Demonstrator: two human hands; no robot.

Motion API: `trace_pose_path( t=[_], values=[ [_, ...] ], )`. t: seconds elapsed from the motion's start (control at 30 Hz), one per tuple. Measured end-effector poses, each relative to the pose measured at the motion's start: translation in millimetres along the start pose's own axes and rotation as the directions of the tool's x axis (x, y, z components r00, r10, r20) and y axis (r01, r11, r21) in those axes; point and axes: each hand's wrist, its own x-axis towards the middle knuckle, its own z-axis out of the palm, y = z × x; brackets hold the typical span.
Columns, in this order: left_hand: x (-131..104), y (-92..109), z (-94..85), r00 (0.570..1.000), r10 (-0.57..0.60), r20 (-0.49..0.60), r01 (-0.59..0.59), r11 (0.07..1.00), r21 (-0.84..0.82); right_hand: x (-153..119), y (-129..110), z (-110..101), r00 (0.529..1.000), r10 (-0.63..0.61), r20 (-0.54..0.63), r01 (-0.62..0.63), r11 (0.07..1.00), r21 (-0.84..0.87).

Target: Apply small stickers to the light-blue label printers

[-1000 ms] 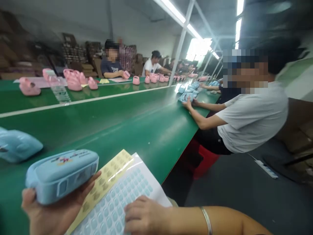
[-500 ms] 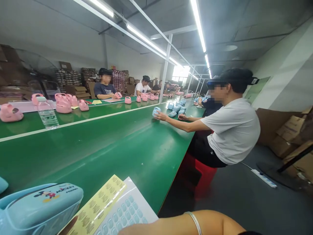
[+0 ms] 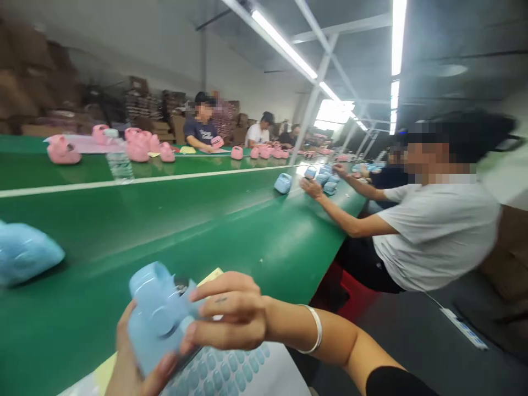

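Note:
A light blue plastic toy (image 3: pixel 159 316) with a rounded raised disc on its face is gripped from below and the left by my left hand (image 3: pixel 127 360), the thumb across its lower edge. My right hand (image 3: pixel 233 313) pinches a light blue part at the toy's right side, where a dark inner piece shows. Whether that part is loose or attached, I cannot tell. Under my hands lies a white sheet of oval blue stickers (image 3: pixel 225 371). A yellow label sheet (image 3: pixel 106 374) is partly hidden beneath the toy.
Another blue toy (image 3: pixel 28 253) rests on the green table (image 3: pixel 214 236) at left. A co-worker in a white shirt (image 3: pixel 437 225) sits at right, near several blue toys (image 3: pixel 325 179). Pink toys (image 3: pixel 138 146) and a water bottle (image 3: pixel 119 162) stand across the divider.
The blue toy has been raised and turned in my left hand, and my right hand has come up onto it. The view has swung left. The co-worker's hand has left a blue toy.

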Motion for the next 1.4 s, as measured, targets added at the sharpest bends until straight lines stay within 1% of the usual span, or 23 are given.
trace_pose_path(
  t=[0.03, 0.07, 0.13, 0.17, 0.23, 0.37, 0.47, 0.7, 0.9, 1.0, 1.1, 1.2, 1.27, 1.33, 1.4],
  values=[
    [-5.9, 4.6, 2.5, 1.0, -0.012, -0.024, 0.013, 0.999, 0.039, 1.7, -2.7, -2.8, 0.996, -0.002, -0.092, 0.003, 1.0, 0.01],
    [-10.9, 9.5, 5.1, 1.0, -0.02, 0.0, 0.02, 0.999, 0.034, 4.1, -4.9, -6.0, 0.997, 0.022, -0.075, -0.021, 1.0, 0.019],
    [-15.8, 18.3, 8.9, 0.999, -0.031, 0.027, 0.031, 1.0, -0.004, 8.2, -6.3, -11.3, 0.997, 0.072, 0.016, -0.073, 0.996, 0.044],
    [-16.0, 21.2, 9.7, 0.999, -0.036, 0.034, 0.036, 0.999, -0.019, 9.1, -5.8, -12.9, 0.995, 0.08, 0.053, -0.084, 0.995, 0.059],
    [-14.2, 23.8, 8.5, 0.997, -0.049, 0.058, 0.051, 0.998, -0.024, 8.4, -4.4, -13.9, 0.994, 0.077, 0.081, -0.084, 0.993, 0.085],
    [-11.3, 21.9, 3.4, 0.991, -0.095, 0.095, 0.097, 0.995, -0.014, 3.6, -4.3, -12.1, 0.993, 0.059, 0.1, -0.069, 0.992, 0.108],
    [-10.9, 19.3, 2.9, 0.992, -0.087, 0.094, 0.086, 0.996, 0.007, 1.4, -4.3, -10.1, 0.992, 0.061, 0.113, -0.073, 0.992, 0.106],
    [-9.9, 16.3, 3.7, 0.989, -0.107, 0.098, 0.098, 0.991, 0.094, 0.3, -2.6, -1.8, 0.993, 0.092, 0.077, -0.098, 0.992, 0.075],
    [-7.3, 16.7, 3.8, 0.993, -0.116, 0.033, 0.107, 0.975, 0.197, -0.4, -2.0, -0.6, 0.987, 0.119, 0.111, -0.128, 0.988, 0.08],
    [-7.4, 13.7, 3.1, 0.994, -0.096, 0.044, 0.082, 0.967, 0.241, -1.5, -1.8, 0.9, 0.982, 0.131, 0.133, -0.141, 0.987, 0.071],
    [-7.3, 8.9, 0.7, 0.999, -0.043, 0.031, 0.031, 0.95, 0.309, -0.7, -2.4, 3.4, 0.979, 0.14, 0.149, -0.159, 0.98, 0.122],
    [-7.0, 5.4, -2.6, 0.999, 0.038, 0.004, -0.037, 0.909, 0.416, 2.7, -4.2, 4.8, 0.958, 0.211, 0.193, -0.245, 0.955, 0.169],
    [-7.3, 5.4, -4.3, 0.997, 0.072, 0.009, -0.068, 0.873, 0.484, 5.3, -5.2, 4.6, 0.94, 0.253, 0.23, -0.295, 0.94, 0.172],
    [-8.1, 7.3, -4.9, 0.996, 0.082, 0.019, -0.08, 0.847, 0.525, 6.8, -5.3, 3.5, 0.932, 0.253, 0.259, -0.303, 0.937, 0.174],
    [-8.8, 9.8, -4.5, 0.996, 0.083, 0.019, -0.08, 0.847, 0.525, 5.8, -4.0, 1.9, 0.935, 0.232, 0.269, -0.283, 0.944, 0.171]
  ],
)
